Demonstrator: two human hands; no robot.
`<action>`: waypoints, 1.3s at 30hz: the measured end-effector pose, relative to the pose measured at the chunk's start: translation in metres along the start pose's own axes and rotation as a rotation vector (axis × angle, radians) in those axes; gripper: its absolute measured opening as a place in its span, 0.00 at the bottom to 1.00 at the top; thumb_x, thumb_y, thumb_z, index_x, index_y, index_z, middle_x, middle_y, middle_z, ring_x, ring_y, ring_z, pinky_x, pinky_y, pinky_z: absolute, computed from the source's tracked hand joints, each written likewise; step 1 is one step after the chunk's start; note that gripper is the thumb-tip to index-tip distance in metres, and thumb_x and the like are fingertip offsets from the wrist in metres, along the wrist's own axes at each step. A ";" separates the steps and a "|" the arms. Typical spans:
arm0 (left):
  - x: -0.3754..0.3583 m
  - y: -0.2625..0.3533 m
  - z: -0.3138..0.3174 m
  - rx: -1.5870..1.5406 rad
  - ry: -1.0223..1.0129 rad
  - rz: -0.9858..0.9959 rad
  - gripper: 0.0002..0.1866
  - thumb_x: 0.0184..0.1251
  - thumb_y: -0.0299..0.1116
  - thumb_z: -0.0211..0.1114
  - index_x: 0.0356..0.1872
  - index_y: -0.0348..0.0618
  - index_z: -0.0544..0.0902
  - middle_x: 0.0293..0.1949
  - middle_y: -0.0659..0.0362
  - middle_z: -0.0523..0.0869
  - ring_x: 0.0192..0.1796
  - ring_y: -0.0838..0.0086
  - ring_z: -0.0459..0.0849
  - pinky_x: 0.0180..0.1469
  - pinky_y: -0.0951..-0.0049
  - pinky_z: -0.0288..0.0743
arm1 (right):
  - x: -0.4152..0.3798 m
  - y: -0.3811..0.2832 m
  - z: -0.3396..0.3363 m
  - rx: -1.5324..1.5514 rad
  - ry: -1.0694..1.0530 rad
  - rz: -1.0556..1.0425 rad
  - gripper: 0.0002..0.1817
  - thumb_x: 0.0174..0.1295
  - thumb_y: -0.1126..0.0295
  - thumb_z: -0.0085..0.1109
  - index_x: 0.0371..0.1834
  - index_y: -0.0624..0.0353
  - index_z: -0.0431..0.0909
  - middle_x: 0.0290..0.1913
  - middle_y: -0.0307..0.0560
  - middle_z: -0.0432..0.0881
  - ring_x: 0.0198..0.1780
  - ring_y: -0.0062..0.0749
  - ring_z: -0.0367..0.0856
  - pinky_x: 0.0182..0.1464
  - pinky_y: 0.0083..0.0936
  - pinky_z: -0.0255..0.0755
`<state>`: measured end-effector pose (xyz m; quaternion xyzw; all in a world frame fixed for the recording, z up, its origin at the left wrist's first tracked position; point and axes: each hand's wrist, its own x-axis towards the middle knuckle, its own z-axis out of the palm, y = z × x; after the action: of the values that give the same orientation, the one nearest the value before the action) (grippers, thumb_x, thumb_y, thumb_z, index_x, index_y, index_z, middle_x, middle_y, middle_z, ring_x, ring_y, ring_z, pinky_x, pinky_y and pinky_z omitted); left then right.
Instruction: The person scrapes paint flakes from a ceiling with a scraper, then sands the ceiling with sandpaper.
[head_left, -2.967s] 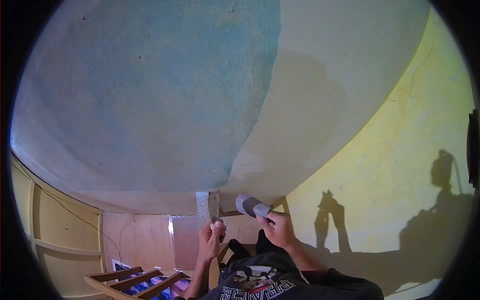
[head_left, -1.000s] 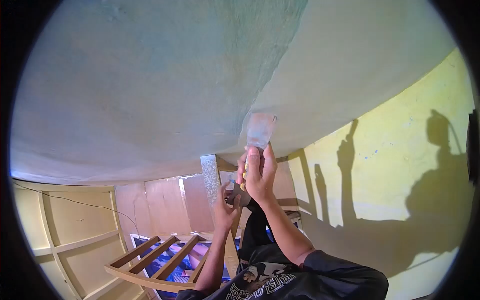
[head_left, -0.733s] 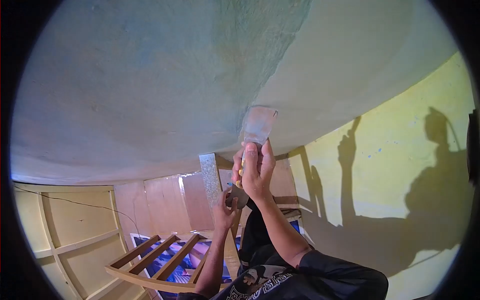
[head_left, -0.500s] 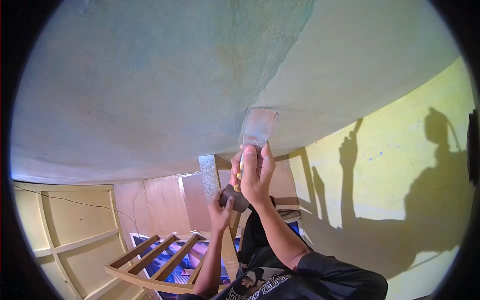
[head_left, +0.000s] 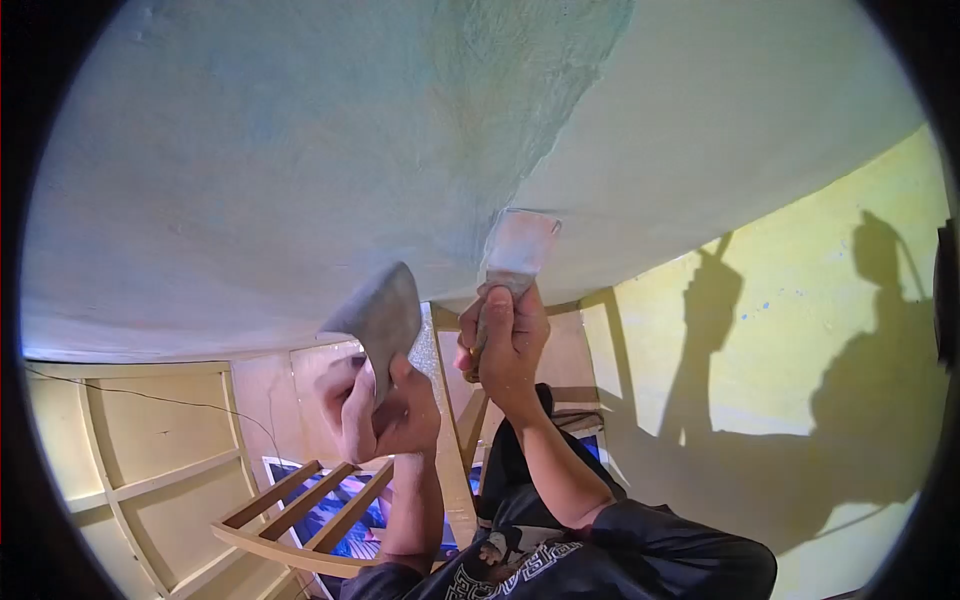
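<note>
My right hand (head_left: 512, 345) is closed round the handle of a putty knife (head_left: 522, 243), thumb at the base of the blade. The flat metal blade points up and overlaps the ceiling (head_left: 330, 180) at a ragged seam between a bluish-green area and a smooth pale grey coat (head_left: 690, 130). To its left, my left hand (head_left: 395, 415) grips a thin, bent dark-grey sheet (head_left: 385, 315) by its lower end. That sheet curves upward below the ceiling; its exact kind I cannot tell. Left-hand fingers are slightly blurred.
A yellow wall (head_left: 780, 310) with my shadow on it stands at the right. Below are a slatted wooden frame (head_left: 300, 540) and an upright wooden post (head_left: 460, 480). Cream panelling (head_left: 160, 430) with a thin dark cable fills the lower left.
My left hand has moved up and left, away from the right hand, raising the sheet toward the ceiling and turning it. The right hand and putty knife have hardly moved.
</note>
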<state>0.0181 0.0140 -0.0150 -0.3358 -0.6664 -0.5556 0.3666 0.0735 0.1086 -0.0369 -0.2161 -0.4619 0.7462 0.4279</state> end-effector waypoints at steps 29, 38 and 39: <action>0.030 0.004 0.032 0.036 -0.296 -0.144 0.19 0.76 0.22 0.61 0.65 0.31 0.82 0.69 0.37 0.78 0.73 0.44 0.75 0.68 0.53 0.76 | 0.010 -0.033 0.010 -0.003 0.011 -0.058 0.13 0.83 0.61 0.47 0.44 0.61 0.71 0.19 0.35 0.72 0.16 0.14 0.68 0.17 0.16 0.61; 0.044 0.007 0.026 -0.037 -0.412 -0.287 0.24 0.71 0.15 0.61 0.68 0.42 0.82 0.73 0.42 0.75 0.78 0.47 0.67 0.75 0.54 0.67 | 0.010 -0.046 0.015 -0.004 0.006 -0.055 0.11 0.83 0.65 0.47 0.47 0.63 0.72 0.20 0.37 0.74 0.16 0.16 0.70 0.19 0.16 0.63; 0.043 0.006 0.026 -0.053 -0.409 -0.279 0.25 0.72 0.15 0.61 0.68 0.42 0.82 0.73 0.43 0.74 0.78 0.48 0.66 0.75 0.54 0.66 | 0.011 -0.048 0.015 0.011 -0.003 -0.058 0.11 0.83 0.65 0.47 0.48 0.63 0.72 0.20 0.37 0.74 0.16 0.16 0.70 0.19 0.16 0.63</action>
<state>-0.0014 0.0423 0.0224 -0.3554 -0.7520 -0.5385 0.1347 0.0782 0.1202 0.0132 -0.1990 -0.4646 0.7363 0.4500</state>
